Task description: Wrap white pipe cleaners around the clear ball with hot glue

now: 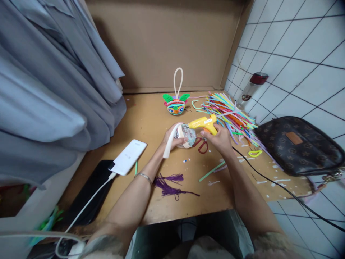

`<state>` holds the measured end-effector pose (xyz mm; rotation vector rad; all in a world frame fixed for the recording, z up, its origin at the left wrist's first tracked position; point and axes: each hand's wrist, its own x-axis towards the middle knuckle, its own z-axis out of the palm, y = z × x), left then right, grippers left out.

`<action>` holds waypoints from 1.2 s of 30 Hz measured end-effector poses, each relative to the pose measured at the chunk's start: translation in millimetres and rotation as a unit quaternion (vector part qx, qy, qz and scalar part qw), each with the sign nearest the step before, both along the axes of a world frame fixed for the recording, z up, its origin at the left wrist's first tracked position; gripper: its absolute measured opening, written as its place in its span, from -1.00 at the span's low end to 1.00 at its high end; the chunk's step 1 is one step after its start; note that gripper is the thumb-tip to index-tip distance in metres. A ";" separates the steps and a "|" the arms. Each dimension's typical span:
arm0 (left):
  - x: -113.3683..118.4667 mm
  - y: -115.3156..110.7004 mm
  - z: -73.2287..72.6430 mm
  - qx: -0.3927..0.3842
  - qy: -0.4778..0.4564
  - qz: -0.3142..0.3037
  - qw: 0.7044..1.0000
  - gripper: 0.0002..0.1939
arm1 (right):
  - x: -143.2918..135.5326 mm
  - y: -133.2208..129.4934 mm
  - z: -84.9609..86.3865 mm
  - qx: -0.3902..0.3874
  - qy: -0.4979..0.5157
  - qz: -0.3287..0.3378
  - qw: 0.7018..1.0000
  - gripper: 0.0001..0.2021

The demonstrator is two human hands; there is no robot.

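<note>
Near the middle of the table, my left hand [174,138] is wrapped round a clear, round ball [191,136] with a pale strip [169,142] running over it and hanging down on the left. My right hand [219,138] grips the handle of a yellow glue gun [201,123], whose nozzle points left at the top of the ball. Whether the nozzle touches the ball is too small to tell. Red-handled scissors [202,146] lie partly behind the ball. Farther back stands a colourful animal-head ornament [175,107] with green ears and a white loop.
Colourful strips [229,113] are piled at the back right, beside a bottle [249,91] and a brown bag [304,147]. Purple tassels [169,187] lie in front. A white power bank [129,157] and black phone [91,194] are left. The gun's cord [258,174] runs right.
</note>
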<state>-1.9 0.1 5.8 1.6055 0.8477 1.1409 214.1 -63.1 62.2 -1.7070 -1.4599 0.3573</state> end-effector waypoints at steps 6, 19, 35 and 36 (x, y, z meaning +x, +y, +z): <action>1.0 0.6 -0.7 0.002 -0.002 0.001 1.000 -0.13 | -6.6 -0.2 0.5 0.009 -0.015 0.000 1.000 -0.63; -0.2 0.2 -0.3 0.005 0.017 0.005 1.000 -0.09 | -11.1 1.6 -5.5 0.039 -0.036 -0.043 0.998 -0.67; -0.3 -2.5 1.3 -0.004 0.001 0.002 1.000 -0.12 | -5.0 -7.2 6.6 0.025 -0.089 -0.055 0.994 -0.65; -0.2 -2.3 1.2 -0.009 -0.004 0.001 1.000 -0.11 | -5.4 -7.0 6.0 0.022 -0.090 -0.054 0.994 -0.65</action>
